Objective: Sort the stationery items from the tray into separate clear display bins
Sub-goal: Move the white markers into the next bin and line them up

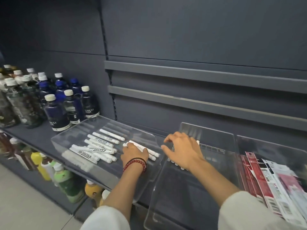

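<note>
There is one camera, worn on the person's head. It looks forward and down at a dark shelf (41,135) from very close, so both arms come in from the bottom edge. The left hand (134,152), on some white pens (150,151), and the right hand (182,150) sit near the middle. The view is wide: bottles (58,112) show at the far left, packets (272,181) at the right edge, floor (21,205) in the bottom left corner.
</note>
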Motion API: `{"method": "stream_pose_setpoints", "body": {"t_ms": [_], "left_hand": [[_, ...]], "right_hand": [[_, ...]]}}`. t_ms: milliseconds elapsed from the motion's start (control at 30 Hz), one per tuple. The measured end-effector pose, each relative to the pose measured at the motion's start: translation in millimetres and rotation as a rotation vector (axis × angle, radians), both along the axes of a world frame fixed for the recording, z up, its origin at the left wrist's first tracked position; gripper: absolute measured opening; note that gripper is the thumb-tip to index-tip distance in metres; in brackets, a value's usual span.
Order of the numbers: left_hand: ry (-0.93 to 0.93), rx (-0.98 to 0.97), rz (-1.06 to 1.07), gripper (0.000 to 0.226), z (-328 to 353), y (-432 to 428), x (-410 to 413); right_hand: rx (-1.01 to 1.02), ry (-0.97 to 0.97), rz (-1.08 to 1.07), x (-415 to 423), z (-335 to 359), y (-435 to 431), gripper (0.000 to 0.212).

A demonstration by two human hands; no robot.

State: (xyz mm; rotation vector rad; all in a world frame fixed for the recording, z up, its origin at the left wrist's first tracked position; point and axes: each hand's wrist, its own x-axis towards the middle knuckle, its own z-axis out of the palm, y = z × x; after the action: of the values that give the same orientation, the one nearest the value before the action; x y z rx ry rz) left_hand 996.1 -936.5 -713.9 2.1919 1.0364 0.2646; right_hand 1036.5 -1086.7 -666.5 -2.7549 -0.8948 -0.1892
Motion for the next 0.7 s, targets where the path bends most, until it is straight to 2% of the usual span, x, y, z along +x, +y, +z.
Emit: {"method": "stream_pose_setpoints", "body": {"t_ms": [133, 233, 400, 467, 633, 700], "left_hand": [[-0.017, -0.064, 0.136, 0.081, 0.6, -6.5, 11.2], [0.052, -0.047, 0.139, 0.096, -1.1, -5.5, 15.7], [0.198, 0.019, 0.146, 0.107, -5.2, -9.9, 24.3], [0.212, 0.06, 0.158, 0.095, -7.3, -11.2, 27.2], [0.264, 0.249, 0.065, 0.036, -13.1, -1.7, 17.9], [0.261, 0.268, 0.039, 0.03, -10.7, 2.3, 11.2]], "right_hand": [[0.018, -0.048, -0.016, 7.7, -3.8, -2.2, 0.037], [0.05, -0.069, -0.008, 9.7, -6.4, -3.1, 0.037], [0.071, -0.109, 0.006, 10.9, -6.8, 0.0, 0.038], [0.064, -0.109, 0.003, 10.2, -7.2, 0.7, 0.038], [0.08, -0.102, -0.014, 7.1, -4.5, -5.0, 0.038], [0.095, -0.071, -0.025, 5.2, -3.1, -8.5, 0.037]]}}
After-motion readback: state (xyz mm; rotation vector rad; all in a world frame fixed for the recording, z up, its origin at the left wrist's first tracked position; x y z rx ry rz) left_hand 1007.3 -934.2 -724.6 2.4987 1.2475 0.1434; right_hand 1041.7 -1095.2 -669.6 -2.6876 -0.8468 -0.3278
